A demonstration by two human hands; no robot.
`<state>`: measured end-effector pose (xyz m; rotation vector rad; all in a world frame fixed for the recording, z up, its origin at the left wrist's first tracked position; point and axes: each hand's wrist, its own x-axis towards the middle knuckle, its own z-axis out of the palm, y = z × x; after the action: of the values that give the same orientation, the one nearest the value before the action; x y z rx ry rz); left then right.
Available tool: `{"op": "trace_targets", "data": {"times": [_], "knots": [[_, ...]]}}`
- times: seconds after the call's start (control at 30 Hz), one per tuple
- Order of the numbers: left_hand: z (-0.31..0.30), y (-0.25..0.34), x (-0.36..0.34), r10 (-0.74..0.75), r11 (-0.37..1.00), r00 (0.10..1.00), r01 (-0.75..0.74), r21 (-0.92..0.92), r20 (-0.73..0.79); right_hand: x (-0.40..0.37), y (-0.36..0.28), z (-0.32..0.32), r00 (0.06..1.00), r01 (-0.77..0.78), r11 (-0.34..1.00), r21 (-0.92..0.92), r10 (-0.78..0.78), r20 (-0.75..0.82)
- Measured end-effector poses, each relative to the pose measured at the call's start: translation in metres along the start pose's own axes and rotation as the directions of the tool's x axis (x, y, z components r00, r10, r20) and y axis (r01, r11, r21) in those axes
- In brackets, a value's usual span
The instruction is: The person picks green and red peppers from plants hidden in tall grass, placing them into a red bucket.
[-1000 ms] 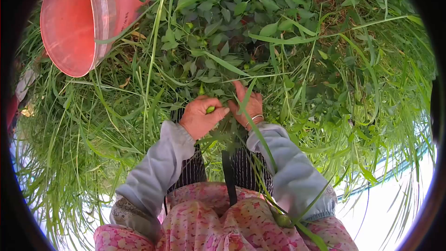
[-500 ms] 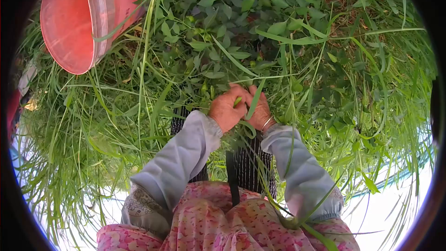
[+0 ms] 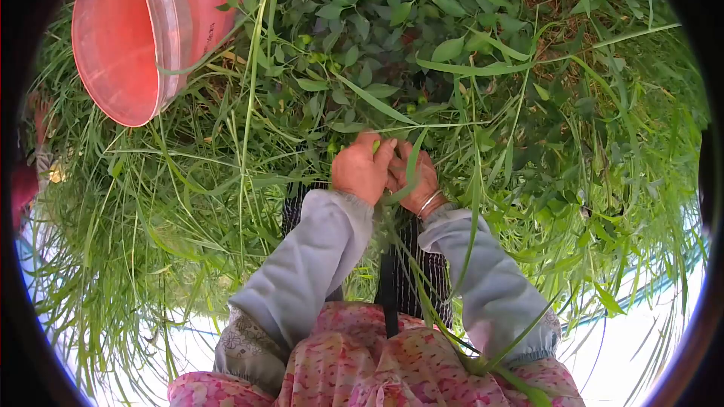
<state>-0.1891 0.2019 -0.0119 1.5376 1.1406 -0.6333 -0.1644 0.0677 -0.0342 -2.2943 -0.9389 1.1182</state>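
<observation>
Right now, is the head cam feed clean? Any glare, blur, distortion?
Head view: heavy fisheye with black corners, the bucket curved near the edge; the bottom strip is blown out white; soft even daylight at the centre, no hard shadows; left hand and right hand are sharp, but grass blades cross them, so each grip is hard to read.

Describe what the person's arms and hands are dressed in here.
Both arms wear loose, light grey-blue long sleeves, the left sleeve and the right sleeve, each gathered at the wrist. The left sleeve's upper end shows a pale patterned band. Thin silvery bangles circle the right wrist. The left hand and right hand are bare, with no gloves.
</observation>
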Motion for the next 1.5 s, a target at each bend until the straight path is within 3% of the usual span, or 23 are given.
{"op": "trace_targets", "data": {"times": [0.03,0.07,0.17,0.33,0.37,0.43,0.47,0.57,0.63,0.67,0.77,0.8,0.87,0.97,1.07,1.17,1.2,1.3,1.4,1.5], "knots": [[-0.001,0.001,-0.001,0.027,0.998,0.999,-0.026,0.061,-0.018,-0.001,0.000,0.004,0.998,0.037,0.999,-0.006,-0.037,-0.050],[-0.003,0.002,-0.002,0.054,0.991,0.998,-0.049,0.123,-0.034,-0.005,0.003,0.004,0.966,-0.124,0.992,0.016,0.117,0.229],[-0.001,0.007,-0.001,0.058,0.986,0.995,-0.044,0.161,-0.085,-0.003,0.000,-0.002,0.988,-0.101,0.990,0.100,0.088,0.126],[-0.004,0.003,0.004,0.178,0.967,0.975,-0.148,0.206,-0.135,-0.003,-0.002,-0.005,0.985,-0.112,0.993,0.029,0.107,0.137],[-0.007,0.002,0.009,0.010,0.999,0.993,-0.015,-0.036,-0.114,-0.003,-0.001,-0.005,0.983,-0.112,0.994,-0.001,0.111,0.147],[-0.015,0.007,0.019,-0.291,0.835,0.956,0.276,-0.476,0.043,-0.003,-0.005,-0.014,0.983,-0.123,0.992,0.014,0.120,0.138],[-0.010,0.005,0.021,-0.218,0.837,0.975,0.207,-0.507,0.038,-0.002,-0.007,-0.016,0.984,-0.125,0.992,0.023,0.121,0.132],[-0.007,0.012,0.023,-0.205,0.748,0.965,0.261,-0.610,0.162,-0.002,-0.005,-0.014,0.999,-0.047,0.988,0.150,0.048,0.002],[-0.011,0.018,0.024,-0.216,0.713,0.946,0.323,-0.623,0.243,0.002,-0.006,-0.017,0.999,-0.040,0.995,0.090,0.043,-0.029],[-0.013,0.018,0.022,-0.227,0.692,0.931,0.361,-0.625,0.286,0.002,-0.006,-0.016,0.998,-0.041,0.997,0.063,0.044,-0.038],[-0.028,0.023,0.006,-0.276,0.752,0.906,0.412,-0.515,0.321,0.002,-0.001,-0.009,1.000,-0.007,0.974,0.225,0.007,0.002],[-0.038,0.029,-0.002,-0.243,0.748,0.908,0.399,-0.531,0.341,0.001,0.003,-0.008,0.989,-0.143,0.966,0.215,0.134,0.058],[-0.065,0.034,-0.011,-0.168,0.741,0.910,0.370,-0.561,0.378,-0.006,0.014,-0.005,0.986,-0.167,0.964,0.207,0.169,0.008],[-0.078,-0.012,0.005,-0.264,0.844,0.957,0.288,-0.452,0.117,-0.009,0.005,-0.003,0.983,-0.174,0.956,0.236,0.182,-0.014],[-0.085,-0.080,0.038,-0.264,0.946,0.964,0.260,-0.195,0.004,0.001,0.001,-0.002,0.981,-0.137,0.981,0.137,0.153,-0.115],[-0.069,-0.093,0.050,-0.303,0.953,0.944,0.299,0.047,0.131,-0.003,0.006,0.001,0.982,-0.164,0.976,0.142,0.175,-0.065],[-0.068,-0.090,0.055,-0.295,0.944,0.929,0.247,0.218,0.223,-0.001,0.005,0.001,0.981,-0.180,0.976,0.122,0.187,-0.048],[-0.051,-0.088,0.063,-0.458,0.889,0.854,0.440,0.129,0.247,-0.001,0.004,0.000,0.974,-0.221,0.972,0.077,0.224,-0.032],[-0.043,-0.085,0.063,-0.495,0.865,0.842,0.500,0.034,0.215,-0.001,0.004,0.002,0.971,-0.230,0.971,0.068,0.233,-0.045],[-0.044,-0.088,0.063,-0.459,0.844,0.840,0.514,-0.152,0.289,0.000,-0.001,0.000,0.972,-0.231,0.972,0.038,0.232,-0.027]]}}
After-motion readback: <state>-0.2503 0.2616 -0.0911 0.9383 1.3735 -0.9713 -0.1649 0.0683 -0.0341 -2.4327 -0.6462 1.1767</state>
